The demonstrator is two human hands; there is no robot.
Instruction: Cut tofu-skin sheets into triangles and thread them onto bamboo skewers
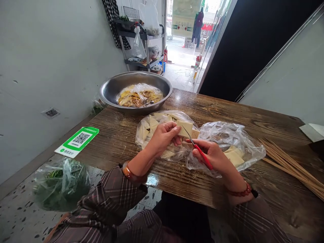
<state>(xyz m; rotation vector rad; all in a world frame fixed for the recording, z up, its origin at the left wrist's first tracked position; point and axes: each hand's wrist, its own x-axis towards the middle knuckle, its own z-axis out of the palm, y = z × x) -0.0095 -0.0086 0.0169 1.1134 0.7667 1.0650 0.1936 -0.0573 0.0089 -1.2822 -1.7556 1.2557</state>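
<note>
My left hand (pixel 170 134) pinches a flat, pale yellow square that looks like a slice of tofu (pixel 186 128) by its left edge. In my right hand (pixel 209 153) is a pair of red-handled scissors (pixel 203 156), its blades lying across the slice. Beneath my hands an open plastic bag (pixel 140 137) holds cut pale pieces (pixel 153 123), several of them triangular. To the right, a second clear bag (pixel 219 132) contains more whole pale slices (pixel 233 156).
A steel basin (pixel 107 88) with bagged yellow skewered food stands at the back left. Thin wooden skewers (pixel 291 165) lie at the right. A green QR-code card (pixel 79 140) sits at the left edge, above a bag of greens (pixel 62 185). A shelf cart (pixel 146 37) stands behind.
</note>
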